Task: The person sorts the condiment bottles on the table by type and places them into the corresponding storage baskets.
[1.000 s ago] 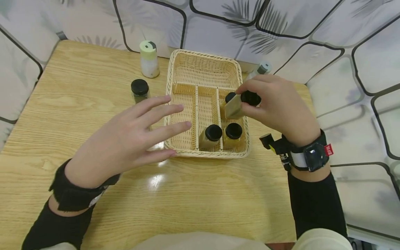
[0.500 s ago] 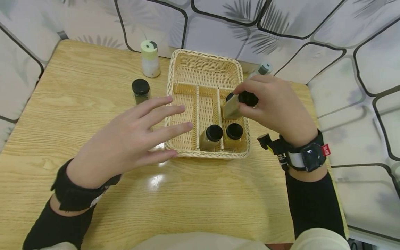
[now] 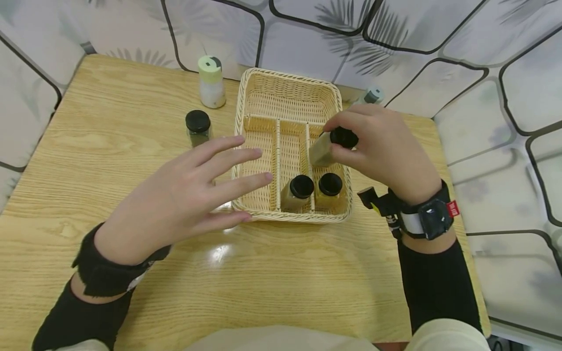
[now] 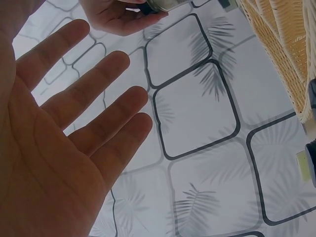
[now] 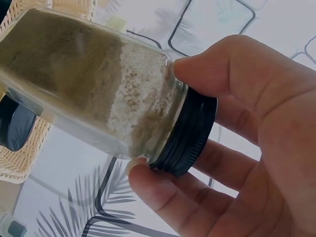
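As the right hand (image 3: 381,150) pinches a powder-filled glass jar (image 3: 321,150) just below its black lid (image 3: 345,138), I see the jar's long axis tilted, base leftward, above the wicker basket (image 3: 291,92); the left hand (image 3: 186,190) hovers, fingers spread.

On the surface (image 3: 281,287), 1 basket (image 3: 303,218): 1 front jar (image 3: 295,195) in its middle compartment (image 3: 291,152), 1 right jar (image 3: 328,194) in its right compartment (image 3: 318,172), the held jar (image 3: 321,150) behind and above. Left of it, 1 outer jar (image 3: 198,129), with 1 bottle (image 3: 212,87) behind.
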A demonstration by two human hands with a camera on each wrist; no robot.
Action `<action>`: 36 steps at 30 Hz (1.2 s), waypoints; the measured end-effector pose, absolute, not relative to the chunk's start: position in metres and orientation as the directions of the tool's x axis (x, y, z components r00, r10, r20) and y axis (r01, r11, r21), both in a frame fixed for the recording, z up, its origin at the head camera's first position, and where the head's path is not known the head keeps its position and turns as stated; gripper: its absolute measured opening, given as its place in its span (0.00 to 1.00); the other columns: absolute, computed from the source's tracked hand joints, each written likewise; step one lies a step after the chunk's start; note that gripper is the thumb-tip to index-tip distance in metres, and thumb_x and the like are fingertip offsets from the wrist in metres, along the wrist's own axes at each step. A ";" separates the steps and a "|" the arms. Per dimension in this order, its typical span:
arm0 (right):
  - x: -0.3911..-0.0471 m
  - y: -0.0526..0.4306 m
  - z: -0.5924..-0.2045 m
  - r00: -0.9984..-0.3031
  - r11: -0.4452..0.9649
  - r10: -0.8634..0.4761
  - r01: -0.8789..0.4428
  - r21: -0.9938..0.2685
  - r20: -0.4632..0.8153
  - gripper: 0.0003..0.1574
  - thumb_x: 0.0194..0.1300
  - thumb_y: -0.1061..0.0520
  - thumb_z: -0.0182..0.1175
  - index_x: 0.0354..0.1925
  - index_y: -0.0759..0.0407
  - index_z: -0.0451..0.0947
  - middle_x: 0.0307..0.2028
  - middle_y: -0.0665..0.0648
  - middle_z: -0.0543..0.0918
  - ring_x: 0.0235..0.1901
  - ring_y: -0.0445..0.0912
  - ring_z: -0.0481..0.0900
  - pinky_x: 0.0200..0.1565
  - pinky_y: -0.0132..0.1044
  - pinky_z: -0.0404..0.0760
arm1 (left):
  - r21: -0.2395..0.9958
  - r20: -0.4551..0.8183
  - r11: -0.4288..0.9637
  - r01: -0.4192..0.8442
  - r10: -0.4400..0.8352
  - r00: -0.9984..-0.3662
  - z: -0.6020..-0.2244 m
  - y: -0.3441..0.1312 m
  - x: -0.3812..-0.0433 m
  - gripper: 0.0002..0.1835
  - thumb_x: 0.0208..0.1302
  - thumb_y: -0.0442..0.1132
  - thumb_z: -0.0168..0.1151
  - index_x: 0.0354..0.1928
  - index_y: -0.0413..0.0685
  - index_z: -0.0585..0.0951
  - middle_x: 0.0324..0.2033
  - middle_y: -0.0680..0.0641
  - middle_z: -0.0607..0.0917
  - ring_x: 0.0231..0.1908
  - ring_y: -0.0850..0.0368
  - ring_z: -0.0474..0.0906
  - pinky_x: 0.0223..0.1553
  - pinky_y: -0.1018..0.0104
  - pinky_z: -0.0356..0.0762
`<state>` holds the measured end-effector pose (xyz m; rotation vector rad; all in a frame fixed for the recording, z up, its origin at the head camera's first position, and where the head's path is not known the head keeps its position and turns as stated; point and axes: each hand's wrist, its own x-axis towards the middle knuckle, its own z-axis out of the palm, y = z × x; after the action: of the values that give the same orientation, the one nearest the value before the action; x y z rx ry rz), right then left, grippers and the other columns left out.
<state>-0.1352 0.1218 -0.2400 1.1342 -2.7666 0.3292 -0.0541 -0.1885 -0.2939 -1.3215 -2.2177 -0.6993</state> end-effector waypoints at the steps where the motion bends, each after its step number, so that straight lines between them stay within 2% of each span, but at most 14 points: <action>1: -0.135 0.121 -0.240 -0.710 0.694 -0.676 -0.704 -0.152 0.200 0.13 0.61 0.59 0.63 0.45 0.58 0.85 0.41 0.54 0.84 0.34 0.47 0.76 0.34 0.36 0.71 | 0.189 0.617 0.409 0.893 0.658 -0.432 -0.294 -0.188 -0.054 0.29 0.60 0.51 0.68 0.63 0.49 0.79 0.60 0.38 0.79 0.64 0.36 0.70 0.68 0.44 0.69; 10: -0.137 0.115 -0.242 -0.712 0.695 -0.678 -0.702 -0.158 0.180 0.14 0.61 0.58 0.64 0.46 0.58 0.85 0.42 0.55 0.84 0.34 0.47 0.76 0.33 0.36 0.72 | 0.185 0.619 0.414 0.891 0.655 -0.433 -0.294 -0.188 -0.055 0.27 0.64 0.52 0.66 0.62 0.49 0.79 0.60 0.38 0.79 0.64 0.36 0.71 0.68 0.46 0.70; 21: -0.142 0.103 -0.247 -0.684 0.665 -0.707 -0.730 -0.158 0.182 0.13 0.61 0.57 0.65 0.45 0.58 0.85 0.40 0.54 0.85 0.37 0.48 0.77 0.36 0.37 0.75 | 0.192 0.616 0.412 0.891 0.656 -0.436 -0.295 -0.189 -0.054 0.30 0.58 0.50 0.70 0.62 0.49 0.79 0.61 0.38 0.79 0.64 0.36 0.70 0.68 0.45 0.70; 29: -0.146 0.090 -0.250 -0.663 0.639 -0.732 -0.747 -0.183 0.154 0.11 0.63 0.58 0.64 0.44 0.57 0.85 0.40 0.52 0.85 0.37 0.46 0.76 0.36 0.37 0.74 | 0.200 0.600 0.420 0.885 0.662 -0.449 -0.295 -0.191 -0.053 0.30 0.60 0.49 0.69 0.64 0.50 0.78 0.61 0.38 0.78 0.65 0.36 0.69 0.69 0.45 0.68; 36: -0.147 0.086 -0.253 -0.657 0.631 -0.740 -0.752 -0.189 0.143 0.11 0.62 0.59 0.64 0.44 0.57 0.85 0.39 0.52 0.84 0.32 0.46 0.75 0.32 0.35 0.70 | 0.200 0.603 0.412 0.889 0.664 -0.443 -0.294 -0.190 -0.054 0.30 0.59 0.49 0.70 0.63 0.49 0.78 0.61 0.37 0.78 0.65 0.36 0.69 0.69 0.45 0.68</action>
<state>-0.1474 0.0862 -0.2529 1.2771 -2.7904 0.3604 -0.0539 -0.1905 -0.2943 -1.3240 -2.2395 -0.7022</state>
